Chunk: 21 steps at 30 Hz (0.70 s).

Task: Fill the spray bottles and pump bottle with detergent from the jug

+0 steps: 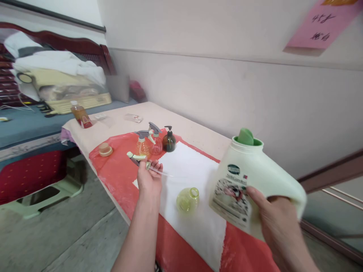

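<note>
In my left hand (150, 175) is a spray trigger head (137, 158), its thin clear tube pointing right over a white cloth (195, 230). My right hand (276, 219) grips the handle of a large pale green detergent jug (252, 177), held tilted above the table's right side. The jug's cap is off, and a green spout shows in its mouth. Between my hands, a small yellow-green bottle (187, 201) with an open neck rests on the cloth. Beyond my left hand stand an orange spray bottle (142, 147), a pink spray bottle (156, 144) and a dark pump bottle (169, 141).
Red plastic sheeting (113, 166) lies under the cloth. A tan round cap (105, 149) sits near the left edge. An amber bottle (81, 114) stands at the far corner. Left are a red-topped stool (34, 177) and a bed with a suitcase (76, 94). A wall (227, 90) borders the right.
</note>
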### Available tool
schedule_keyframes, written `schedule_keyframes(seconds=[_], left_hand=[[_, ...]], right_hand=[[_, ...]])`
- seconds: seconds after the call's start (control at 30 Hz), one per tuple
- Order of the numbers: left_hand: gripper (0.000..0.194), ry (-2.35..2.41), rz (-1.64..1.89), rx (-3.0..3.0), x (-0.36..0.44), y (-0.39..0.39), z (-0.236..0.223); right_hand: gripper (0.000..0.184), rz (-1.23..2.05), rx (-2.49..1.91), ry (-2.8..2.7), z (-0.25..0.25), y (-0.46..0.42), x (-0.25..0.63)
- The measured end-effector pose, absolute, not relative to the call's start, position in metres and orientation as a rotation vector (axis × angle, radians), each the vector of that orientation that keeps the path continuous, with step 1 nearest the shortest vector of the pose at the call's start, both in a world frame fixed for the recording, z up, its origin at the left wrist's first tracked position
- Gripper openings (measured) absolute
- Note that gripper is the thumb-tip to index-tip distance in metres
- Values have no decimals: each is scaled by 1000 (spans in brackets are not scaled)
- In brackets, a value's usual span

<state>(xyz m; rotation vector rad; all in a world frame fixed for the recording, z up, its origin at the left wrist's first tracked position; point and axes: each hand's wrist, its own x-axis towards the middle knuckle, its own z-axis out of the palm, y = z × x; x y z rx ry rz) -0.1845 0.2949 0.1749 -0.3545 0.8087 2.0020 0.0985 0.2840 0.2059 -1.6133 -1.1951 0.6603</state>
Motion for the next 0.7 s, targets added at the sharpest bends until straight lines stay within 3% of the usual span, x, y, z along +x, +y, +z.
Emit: schedule_keyframes(seconds=[0.13,0.37,0.6,0.7], left_hand=[[18,815,2000,-359,-184,295,177],[17,845,2045,-312,-185,295,181],[17,800,2068,4,-177,290,188],[20,766,2044,247,-170,287,189]], right_hand=[[65,813,-1378,-1119,181,324,55],[67,792,-1326,-1174,132,378,25],[63,953,-1234,-1350,88,288,45],[78,1073,-1131,-1497,68,247,43]])
